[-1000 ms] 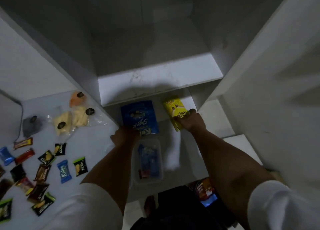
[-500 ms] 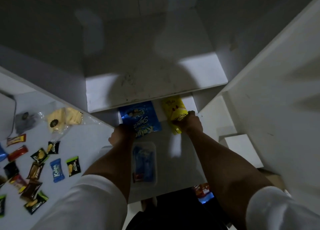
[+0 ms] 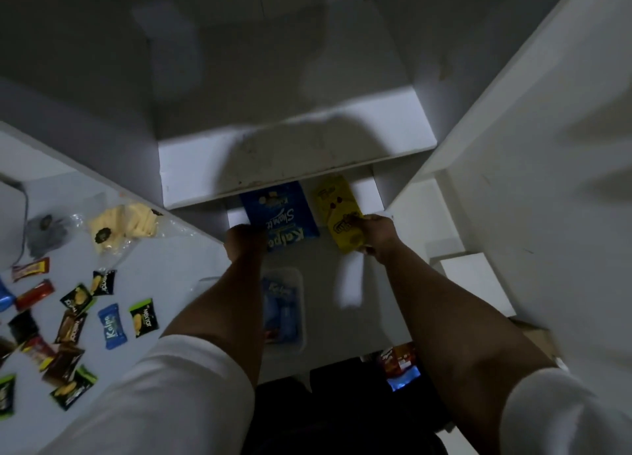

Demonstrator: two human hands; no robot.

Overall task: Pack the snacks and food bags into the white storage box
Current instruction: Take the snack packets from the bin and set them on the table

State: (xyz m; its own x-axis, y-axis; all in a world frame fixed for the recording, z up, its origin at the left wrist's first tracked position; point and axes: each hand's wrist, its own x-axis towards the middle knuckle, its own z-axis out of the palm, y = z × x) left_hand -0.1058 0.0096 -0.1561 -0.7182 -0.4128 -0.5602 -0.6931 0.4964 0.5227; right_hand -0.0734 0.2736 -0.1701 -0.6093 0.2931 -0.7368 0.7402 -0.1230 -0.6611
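Under the shelf (image 3: 297, 153), the yellow bag (image 3: 337, 211) lies lengthwise, pointing away.

i seem to be in a dim home storage corner: white shelf boards (image 3: 294, 160) and panels, small snack packets (image 3: 113, 324) scattered over a pale surface (image 3: 164, 266) beside them.

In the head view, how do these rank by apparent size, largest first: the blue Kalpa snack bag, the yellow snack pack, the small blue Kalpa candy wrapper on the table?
1. Blue Kalpa snack bag
2. Yellow snack pack, partly hidden by the shelf and fingers
3. Small blue Kalpa candy wrapper, clearly smallest though nearer the camera
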